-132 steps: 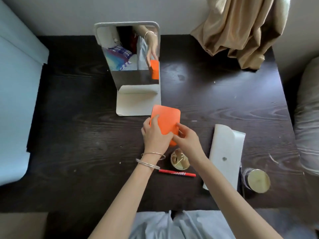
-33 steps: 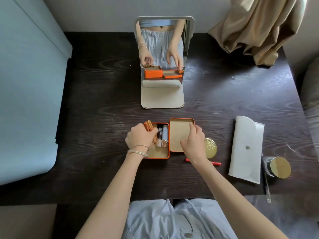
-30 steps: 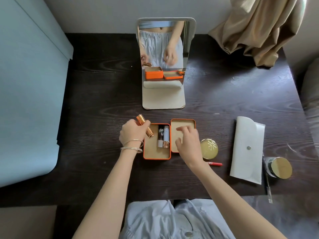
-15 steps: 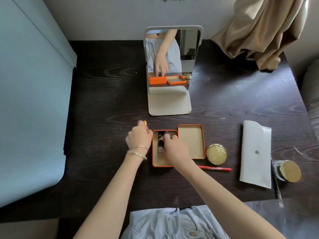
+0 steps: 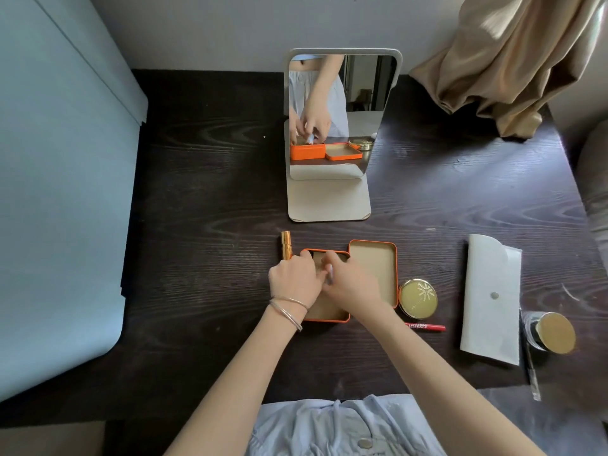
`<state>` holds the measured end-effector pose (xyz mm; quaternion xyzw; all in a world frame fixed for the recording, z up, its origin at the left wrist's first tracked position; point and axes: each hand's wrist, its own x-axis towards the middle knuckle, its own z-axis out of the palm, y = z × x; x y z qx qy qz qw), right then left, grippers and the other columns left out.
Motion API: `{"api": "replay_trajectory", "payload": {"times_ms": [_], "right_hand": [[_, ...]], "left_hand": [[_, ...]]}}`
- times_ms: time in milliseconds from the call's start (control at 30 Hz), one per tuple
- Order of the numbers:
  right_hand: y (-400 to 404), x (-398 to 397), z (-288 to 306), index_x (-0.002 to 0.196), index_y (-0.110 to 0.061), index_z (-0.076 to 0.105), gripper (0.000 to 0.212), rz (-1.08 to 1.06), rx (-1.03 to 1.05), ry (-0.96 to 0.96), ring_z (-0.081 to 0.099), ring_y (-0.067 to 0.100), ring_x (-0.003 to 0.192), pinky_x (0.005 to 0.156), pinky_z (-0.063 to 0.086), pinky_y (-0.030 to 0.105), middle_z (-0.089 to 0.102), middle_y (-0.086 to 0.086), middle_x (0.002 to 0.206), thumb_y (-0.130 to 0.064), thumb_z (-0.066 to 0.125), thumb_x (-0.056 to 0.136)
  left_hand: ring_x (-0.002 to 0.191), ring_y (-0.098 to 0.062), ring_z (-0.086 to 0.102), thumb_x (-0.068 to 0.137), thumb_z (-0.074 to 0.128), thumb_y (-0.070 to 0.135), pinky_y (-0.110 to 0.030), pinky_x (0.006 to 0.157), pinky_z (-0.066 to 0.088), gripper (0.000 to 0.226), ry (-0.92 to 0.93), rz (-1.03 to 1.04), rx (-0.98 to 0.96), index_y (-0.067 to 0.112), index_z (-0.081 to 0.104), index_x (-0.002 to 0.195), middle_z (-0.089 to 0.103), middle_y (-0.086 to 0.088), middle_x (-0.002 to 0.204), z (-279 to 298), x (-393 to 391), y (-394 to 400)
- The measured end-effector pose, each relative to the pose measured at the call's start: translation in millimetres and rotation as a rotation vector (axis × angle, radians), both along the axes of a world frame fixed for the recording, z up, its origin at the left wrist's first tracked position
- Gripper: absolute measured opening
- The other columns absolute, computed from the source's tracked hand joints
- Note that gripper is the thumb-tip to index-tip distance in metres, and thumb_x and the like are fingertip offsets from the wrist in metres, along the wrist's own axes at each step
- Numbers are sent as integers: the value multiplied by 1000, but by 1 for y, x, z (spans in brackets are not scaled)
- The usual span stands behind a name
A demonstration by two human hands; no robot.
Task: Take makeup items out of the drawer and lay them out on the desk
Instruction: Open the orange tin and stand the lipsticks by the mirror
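An open orange tin [image 5: 326,318] lies on the dark wooden desk [image 5: 204,225], its lid [image 5: 373,271] turned up beside it on the right. My left hand [image 5: 294,279] curls over the tin's left rim and holds it steady. My right hand [image 5: 348,284] reaches into the tin and pinches a small pale tube [image 5: 330,275], mostly hidden by the fingers. A gold lipstick [image 5: 286,245] lies on the desk just left of the tin, next to my left knuckles. The rest of the tin's contents are covered by my hands.
Right of the lid lie a round gold compact [image 5: 418,297], a red pencil [image 5: 426,327], a white pouch [image 5: 490,301], a gold-lidded jar [image 5: 552,332] and a thin tool [image 5: 531,373]. A standing mirror [image 5: 335,126] faces me. A curtain [image 5: 513,60] hangs at the back right.
My left hand laid the gold lipstick on the desk left of the tin and moved back onto the tin's rim. My right hand left the lid, reached into the tin and took the pale tube.
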<state>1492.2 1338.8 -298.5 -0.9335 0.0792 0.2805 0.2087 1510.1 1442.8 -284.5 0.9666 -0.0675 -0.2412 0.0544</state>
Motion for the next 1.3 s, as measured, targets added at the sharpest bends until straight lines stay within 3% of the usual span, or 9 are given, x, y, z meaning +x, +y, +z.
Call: {"api": "replay_trajectory", "payload": {"times_ms": [133, 300, 433, 567, 733, 933, 1100, 1200, 1300], "right_hand": [[-25, 17, 20, 91, -14, 39, 26, -271, 389, 82, 52, 21, 58, 55, 42, 31, 54, 3, 73, -23, 62, 82], [-29, 49, 18, 92, -10, 46, 24, -226, 194, -132, 57, 29, 81, 69, 44, 37, 60, 5, 85, -18, 63, 78], [-16, 66, 5, 103, -11, 44, 26, 6, -19, -61, 53, 35, 82, 67, 37, 35, 60, 12, 97, -14, 55, 80], [-12, 67, -4, 106, -9, 48, 25, -22, 49, -43, 50, 31, 87, 69, 35, 33, 55, 8, 107, -10, 51, 81], [-12, 58, -15, 118, -16, 54, 31, 97, 121, -113, 53, 23, 99, 71, 42, 30, 55, 5, 109, -12, 50, 88], [-18, 53, -22, 122, -23, 59, 32, 123, 295, -91, 44, 21, 106, 92, 40, 39, 60, -2, 115, -35, 51, 94], [-14, 63, -18, 113, -16, 63, 27, -3, 366, -157, 58, 18, 100, 88, 49, 41, 66, 2, 108, -30, 57, 90], [-11, 75, -16, 114, -13, 62, 28, -128, 365, -215, 60, 20, 101, 89, 49, 38, 67, 5, 109, -27, 60, 89], [-14, 82, -22, 115, -11, 62, 29, -160, 345, -147, 59, 20, 107, 94, 48, 37, 66, 6, 115, -20, 63, 88]], "left_hand": [[102, -27, 63, 96, 44, 36, -34, 78, 47, 31, 3, -22, 42, 13, 60, 107, 66, -7, 107, -1, 6, 0], [99, -24, 64, 93, 50, 37, -31, 73, 45, 29, 63, -37, 43, 13, 63, 102, 67, -5, 102, -12, 1, -4], [96, -22, 65, 91, 53, 40, -29, 68, 39, 31, 38, -27, 52, 13, 64, 101, 68, -4, 100, -14, 4, -10], [92, -21, 65, 93, 51, 38, -28, 68, 41, 30, 54, -59, 62, 12, 63, 99, 68, -5, 98, -16, 4, -21], [92, -21, 65, 89, 53, 41, -28, 68, 40, 31, 143, 74, -31, 13, 64, 95, 68, -4, 97, -20, 6, -25], [99, -27, 63, 82, 58, 47, -30, 73, 43, 36, 169, 227, -205, 16, 63, 100, 67, -4, 101, -10, 12, -7], [81, -18, 59, 79, 60, 43, -27, 68, 39, 19, 184, 264, -349, 25, 56, 80, 58, 5, 78, 1, 21, 18], [73, -17, 58, 75, 65, 40, -26, 63, 38, 16, 119, 442, -424, 28, 56, 73, 57, 7, 65, -3, 27, 44], [65, -15, 53, 81, 66, 36, -25, 57, 35, 17, 24, 593, -452, 22, 56, 78, 50, 7, 57, -10, 28, 66]]}}
